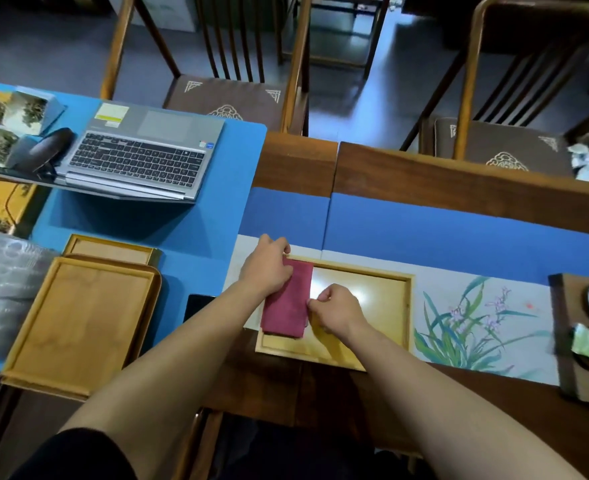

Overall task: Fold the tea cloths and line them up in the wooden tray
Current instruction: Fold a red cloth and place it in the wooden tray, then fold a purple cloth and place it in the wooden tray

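Tea cloth (287,299): one dark red cloth, folded into a narrow rectangle, lying lengthwise along the left end of the wooden tray (383,306); its near end laps over the tray's near rim.
Wooden tray: pale, shallow, rimmed; it sits on the tabletop (459,188) directly in front of the person. The floor to the right of the cloth is bare and shows glare from a light.
Left hand (267,268): palm down on the far left part of the cloth, fingers curled at the far corner; whether they pinch the fabric or only press it cannot be told.
Right hand (334,306): fingers curled, fingertips at the cloth's right edge about midway along; it appears to pinch or nudge that edge.
Handling, weight: judged light; one hand would carry it.
Handling, stiffness: soft and limp; the folds will likely sag or open if it is lifted by one corner.
Handling, surface: looks like a napped weave, so it probably grips the wood and drags rather than slides.
Handling, fragility: none apparent; firm pressure is acceptable.
Where to take hold: pinch through all layers at both ends of the long folded edge, or slide it flat under open palms.
Other trays (81,317): two spare ones lie well to the left, not in use.
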